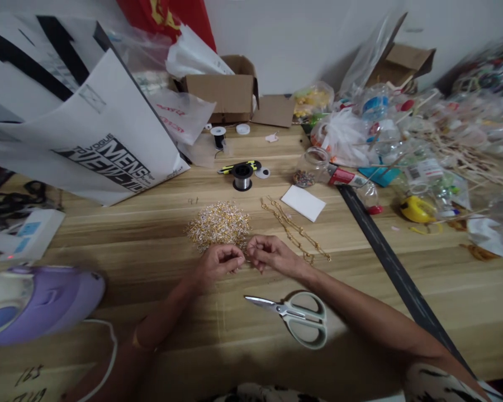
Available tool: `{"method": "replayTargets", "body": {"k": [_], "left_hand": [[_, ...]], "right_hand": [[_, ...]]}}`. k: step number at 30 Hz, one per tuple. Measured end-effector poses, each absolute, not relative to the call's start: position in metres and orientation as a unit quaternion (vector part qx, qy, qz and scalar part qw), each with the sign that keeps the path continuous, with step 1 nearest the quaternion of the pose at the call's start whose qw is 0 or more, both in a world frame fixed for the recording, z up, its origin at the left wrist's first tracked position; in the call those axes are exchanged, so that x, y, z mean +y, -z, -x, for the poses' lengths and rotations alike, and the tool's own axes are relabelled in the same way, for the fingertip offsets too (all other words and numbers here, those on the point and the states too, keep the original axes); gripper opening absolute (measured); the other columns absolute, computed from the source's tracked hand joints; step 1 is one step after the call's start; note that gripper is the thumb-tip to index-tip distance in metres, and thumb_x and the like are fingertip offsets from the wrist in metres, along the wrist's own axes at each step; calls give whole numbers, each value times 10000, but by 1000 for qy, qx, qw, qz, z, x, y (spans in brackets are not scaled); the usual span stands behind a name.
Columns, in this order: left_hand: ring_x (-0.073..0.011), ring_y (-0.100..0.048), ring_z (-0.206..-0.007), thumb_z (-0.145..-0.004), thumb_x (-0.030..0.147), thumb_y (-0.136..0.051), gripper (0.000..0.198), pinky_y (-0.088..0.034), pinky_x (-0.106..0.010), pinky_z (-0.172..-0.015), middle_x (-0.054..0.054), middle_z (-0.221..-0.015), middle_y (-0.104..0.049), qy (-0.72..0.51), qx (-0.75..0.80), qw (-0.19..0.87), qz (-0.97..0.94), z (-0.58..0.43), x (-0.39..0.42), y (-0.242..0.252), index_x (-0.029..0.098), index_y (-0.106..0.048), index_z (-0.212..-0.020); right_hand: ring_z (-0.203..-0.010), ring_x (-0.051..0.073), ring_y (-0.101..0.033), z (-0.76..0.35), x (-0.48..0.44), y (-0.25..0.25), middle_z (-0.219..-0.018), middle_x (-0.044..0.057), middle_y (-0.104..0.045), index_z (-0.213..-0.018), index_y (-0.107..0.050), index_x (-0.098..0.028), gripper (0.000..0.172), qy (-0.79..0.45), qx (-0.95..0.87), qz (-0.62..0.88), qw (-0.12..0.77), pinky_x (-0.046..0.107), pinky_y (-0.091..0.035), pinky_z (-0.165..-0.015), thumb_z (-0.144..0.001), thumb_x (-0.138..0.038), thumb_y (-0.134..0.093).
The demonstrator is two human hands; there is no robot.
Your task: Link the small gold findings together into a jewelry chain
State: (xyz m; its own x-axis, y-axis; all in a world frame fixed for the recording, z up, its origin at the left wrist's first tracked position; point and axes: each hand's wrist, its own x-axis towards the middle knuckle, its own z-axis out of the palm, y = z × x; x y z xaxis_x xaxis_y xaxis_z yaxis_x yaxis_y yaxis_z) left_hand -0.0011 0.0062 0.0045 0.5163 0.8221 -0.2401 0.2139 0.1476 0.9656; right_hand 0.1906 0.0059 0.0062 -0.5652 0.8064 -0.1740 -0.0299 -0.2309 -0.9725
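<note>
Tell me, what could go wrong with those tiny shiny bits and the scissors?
The left hand and right hand pinch together at the edge of the pile of tiny gold and silver pieces; a nudge could scatter it. The scissors lie close below the right forearm, point bare, so a lowered arm might get poked. The gold chains beside the right hand could snag and tangle.

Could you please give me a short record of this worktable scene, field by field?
Surface: pale wooden table
Left hand: fingers curled, at near edge of a heap of small gold and silver metal pieces
Right hand: fingertips meeting the left's; anything pinched is too small to tell
Right of heap: two gold chains
Nearer the person: grey-handled steel scissors, in neither hand
Behind heap: black spool of silvery wire
</note>
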Motion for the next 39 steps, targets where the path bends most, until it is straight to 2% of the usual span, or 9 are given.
{"method": "replayTargets", "body": {"k": [7, 12, 15, 18, 21, 28, 32, 36, 39], "left_hand": [[-79, -504, -506, -680, 357, -659, 243, -420, -189, -505, 14, -564, -561, -271, 462, 632, -560, 1, 6, -15, 122, -599, -681], [-80, -503, -510, -664, 359, -671, 244, -426, -191, -508, 13, -564, -571, -294, 484, 623, -539, 3, 6, -18, 126, -598, -659], [-79, -492, -499, -655, 350, -676, 237, -416, -191, -500, 15, -546, -567, -312, 480, 630, -525, 3, 6, -19, 126, -598, -653], [-79, -497, -514, -661, 335, -674, 225, -415, -191, -512, 6, -561, -578, -328, 469, 635, -519, 3, 6, -20, 123, -600, -643], [-84, -504, -515, -649, 336, -684, 228, -419, -196, -511, 3, -558, -583, -336, 471, 634, -513, 3, 7, -19, 122, -604, -645], [-88, -531, -538, -670, 340, -685, 224, -442, -203, -549, 13, -570, -595, -338, 477, 621, -522, 2, 5, -15, 127, -623, -697], [-93, -539, -536, -664, 324, -687, 207, -450, -206, -547, 14, -558, -592, -337, 483, 614, -525, 1, 5, -17, 127, -625, -682], [-94, -546, -539, -670, 314, -684, 196, -462, -202, -548, 12, -564, -598, -348, 484, 610, -521, 2, 5, -16, 127, -627, -684], [-93, -550, -542, -675, 312, -684, 194, -465, -198, -547, 10, -573, -605, -355, 484, 607, -522, 2, 5, -14, 126, -629, -694]], "right_hand": [[-507, 89, -559, -198, 11, -19, -691, -1, -582, -929, -513, -142, 244, -605, -641, 405, 244, 188, -411, -464, -869, -377, -483], [-667, 124, -579, -216, 10, -42, -979, 82, -610, -1089, -509, -152, 255, -288, -827, 454, 165, 239, -402, -610, -837, -189, -511], [-694, 153, -576, -230, -9, -61, -913, 81, -615, -1069, -506, -145, 238, -207, -868, 444, 80, 241, -361, -582, -834, -180, -505], [-623, 149, -569, -240, -42, -74, -822, 64, -623, -986, -526, -152, 143, -197, -882, 428, 6, 248, -342, -542, -861, -212, -491], [-709, 176, -596, -245, -78, -72, -879, 67, -633, -1004, -540, -184, 150, -202, -890, 408, -28, 268, -402, -588, -860, -208, -502], [-895, 225, -585, -246, -125, -41, -1110, 101, -590, -1310, -391, -254, 551, -139, -859, 490, -43, 312, -499, -665, -801, -57, -464], [-930, 240, -585, -246, -127, -39, -1199, 112, -547, -1313, -398, -261, 559, -172, -840, 513, -38, 337, -507, -697, -788, -83, -472], [-807, 228, -614, -261, -123, -47, -994, 71, -631, -1233, -496, -269, 550, -288, -797, 531, -8, 354, -488, -702, -706, -138, -585], [-701, 173, -604, -269, -119, -51, -771, 14, -631, -1206, -523, -265, 511, -461, -709, 529, 78, 282, -483, -642, -713, -157, -608]]}}
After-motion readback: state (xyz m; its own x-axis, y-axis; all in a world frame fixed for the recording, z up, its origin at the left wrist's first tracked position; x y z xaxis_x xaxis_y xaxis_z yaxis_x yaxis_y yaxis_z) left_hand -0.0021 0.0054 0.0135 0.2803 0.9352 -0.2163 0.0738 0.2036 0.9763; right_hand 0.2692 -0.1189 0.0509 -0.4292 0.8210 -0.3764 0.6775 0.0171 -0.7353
